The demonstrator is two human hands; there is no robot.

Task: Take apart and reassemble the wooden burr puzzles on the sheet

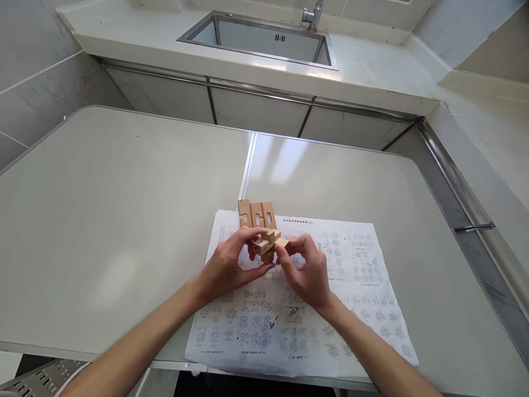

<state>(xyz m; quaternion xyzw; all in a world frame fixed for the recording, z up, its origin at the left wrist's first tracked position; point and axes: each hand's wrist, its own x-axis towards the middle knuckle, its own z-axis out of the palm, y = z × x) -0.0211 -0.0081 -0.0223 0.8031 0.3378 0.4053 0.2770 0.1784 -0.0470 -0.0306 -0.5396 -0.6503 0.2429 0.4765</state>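
Above the printed sheet [297,331], a small cluster of interlocking wooden puzzle blocks [268,238] is held between my two hands. My left hand [231,259] grips the cluster from the left, its fingers above and its thumb beneath. At the right side, my right hand [303,267] pinches a light wooden block [282,242] that touches the cluster. I cannot tell how far that block sits inside the others. Just beyond my left fingers, three notched wooden pieces [257,212] lie side by side at the sheet's top edge, their near ends partly hidden.
The sheet carries rows of small line diagrams and lies on a pale folding table [165,182] with a seam down its middle. Past the table's far edge is a counter [136,33] with a metal sink [256,36] and a faucet [314,15].
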